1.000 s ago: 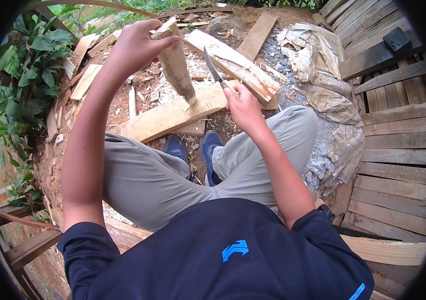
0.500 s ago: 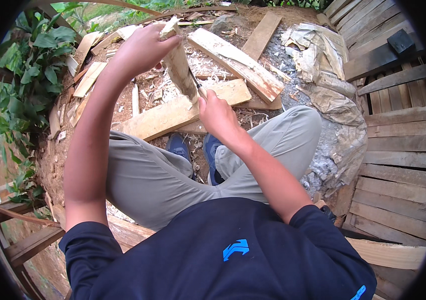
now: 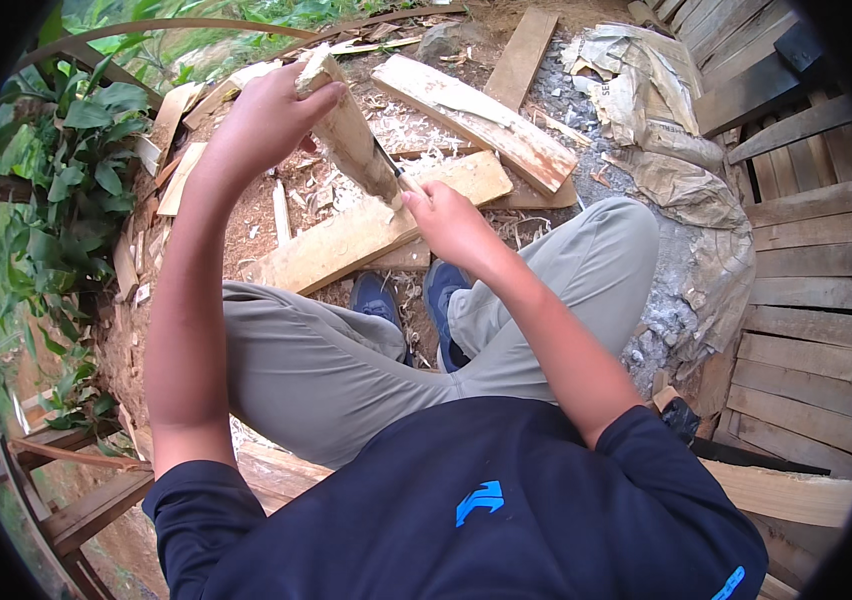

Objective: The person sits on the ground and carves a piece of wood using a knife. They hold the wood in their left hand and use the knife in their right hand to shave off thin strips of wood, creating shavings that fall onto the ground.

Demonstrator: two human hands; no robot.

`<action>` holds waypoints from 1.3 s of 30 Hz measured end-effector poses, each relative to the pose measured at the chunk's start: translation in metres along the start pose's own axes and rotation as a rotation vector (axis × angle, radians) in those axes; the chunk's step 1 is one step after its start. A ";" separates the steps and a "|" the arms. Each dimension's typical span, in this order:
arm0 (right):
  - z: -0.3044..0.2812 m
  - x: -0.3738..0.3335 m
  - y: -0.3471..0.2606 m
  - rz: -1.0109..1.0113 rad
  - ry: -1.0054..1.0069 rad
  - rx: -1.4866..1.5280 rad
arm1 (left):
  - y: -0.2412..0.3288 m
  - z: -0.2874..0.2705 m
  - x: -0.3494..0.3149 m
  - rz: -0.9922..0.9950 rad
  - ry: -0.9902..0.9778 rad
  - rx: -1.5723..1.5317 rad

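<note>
My left hand (image 3: pixel 268 112) is closed round the upper end of a rough, pale block of wood (image 3: pixel 354 138). The block stands tilted, its top leaning left, and its lower end is at a flat plank (image 3: pixel 331 240) on the ground; whether it rests on it I cannot tell. In my right hand (image 3: pixel 451 225) is a knife (image 3: pixel 408 182) with a light handle, its fingers wrapped round the grip. The dark narrow blade lies along the right side of the block, near its lower end, and part of it is hidden.
Beyond the block lie a thick whitish board (image 3: pixel 476 115) and a brown board (image 3: pixel 523 60), with wood shavings around them. Crumpled sacking (image 3: pixel 681 150) and grey ash (image 3: pixel 661 310) are on the right, beside a slatted wooden wall (image 3: pixel 811 290). Leafy plants (image 3: pixel 91 150) grow at the left.
The block's top has leaned further left along with my left hand. My right hand and the knife stay near its lower end. The whole view has turned slightly.
</note>
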State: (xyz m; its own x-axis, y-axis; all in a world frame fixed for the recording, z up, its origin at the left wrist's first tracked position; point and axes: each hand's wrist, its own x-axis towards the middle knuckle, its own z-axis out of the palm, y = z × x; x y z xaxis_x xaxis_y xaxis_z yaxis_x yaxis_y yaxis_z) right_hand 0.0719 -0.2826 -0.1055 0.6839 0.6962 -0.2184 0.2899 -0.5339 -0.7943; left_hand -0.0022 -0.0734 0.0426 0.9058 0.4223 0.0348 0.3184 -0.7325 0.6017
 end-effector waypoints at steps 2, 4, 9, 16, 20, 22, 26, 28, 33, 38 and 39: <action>0.013 0.009 0.023 0.054 -0.104 0.146 | 0.008 -0.004 -0.004 -0.038 -0.028 -0.062; 0.025 0.015 0.042 0.016 -0.034 0.277 | 0.003 -0.003 0.000 -0.072 -0.035 -0.046; -0.002 0.006 0.004 0.289 -0.168 0.697 | -0.017 -0.007 0.007 -0.118 -0.032 -0.070; 0.004 0.022 0.021 -0.071 0.095 0.042 | -0.024 -0.008 0.009 -0.139 -0.033 -0.102; 0.010 0.013 0.000 -0.119 0.195 -0.103 | -0.023 -0.005 0.007 -0.131 0.001 -0.125; 0.004 0.005 -0.022 -0.100 0.288 0.133 | -0.022 -0.004 0.006 -0.112 0.003 -0.144; -0.012 0.006 -0.040 -0.265 0.518 0.333 | -0.019 -0.006 0.006 -0.104 -0.022 -0.117; -0.018 0.001 -0.049 -0.358 0.568 0.285 | -0.023 -0.006 0.007 -0.108 -0.015 -0.098; 0.000 -0.003 -0.038 -0.219 0.309 0.032 | -0.014 -0.012 0.007 -0.162 -0.098 -0.082; 0.029 0.003 -0.008 -0.147 0.145 -0.258 | -0.024 -0.005 0.006 -0.146 0.013 -0.083; 0.026 0.003 -0.015 -0.133 0.140 -0.250 | -0.026 -0.007 0.007 -0.157 -0.012 -0.083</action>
State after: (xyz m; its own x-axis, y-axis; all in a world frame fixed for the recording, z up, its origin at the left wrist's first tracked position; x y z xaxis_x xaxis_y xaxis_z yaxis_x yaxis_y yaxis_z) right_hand 0.0523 -0.2598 -0.1087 0.7098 0.7038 -0.0280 0.5264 -0.5565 -0.6428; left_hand -0.0058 -0.0471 0.0326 0.8504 0.5208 -0.0739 0.4321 -0.6116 0.6628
